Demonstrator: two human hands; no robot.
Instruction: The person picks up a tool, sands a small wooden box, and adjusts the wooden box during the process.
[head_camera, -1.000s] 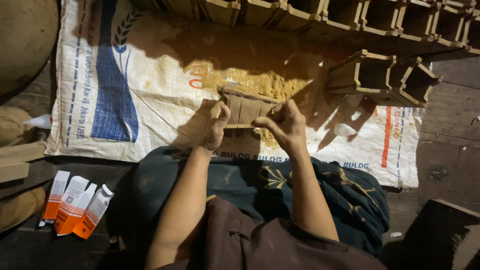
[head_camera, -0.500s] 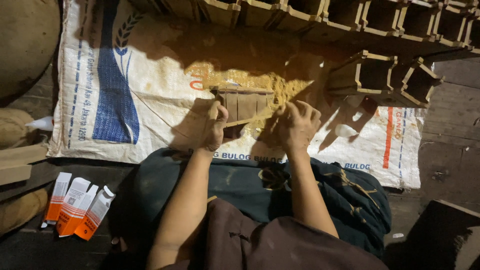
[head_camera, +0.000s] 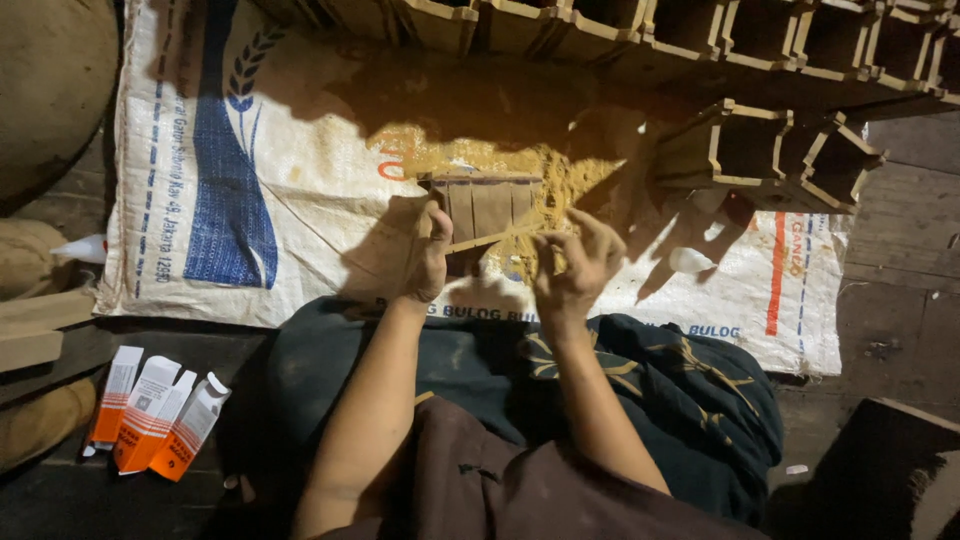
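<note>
My left hand (head_camera: 430, 255) grips the left lower side of a small slatted wooden panel (head_camera: 485, 205), held upright over a pile of yellow sawdust (head_camera: 560, 175). A thin wooden strip (head_camera: 500, 237) crosses the panel's lower edge, and the fingertips of my right hand (head_camera: 575, 265) pinch its right end. Both hands hover above a white woven sack (head_camera: 300, 180) spread on the floor. My lap, covered in dark patterned cloth (head_camera: 650, 380), is just below.
A row of finished wooden boxes (head_camera: 620, 30) lines the top edge; two more boxes (head_camera: 770, 150) lie at the right. A small white glue bottle (head_camera: 692, 260) rests on the sack. Orange-white cartons (head_camera: 155, 415) lie lower left, wood blocks (head_camera: 35, 330) at far left.
The panel has been raised and turned more upright. My right hand slid off its side and down to the thin strip at the bottom edge.
</note>
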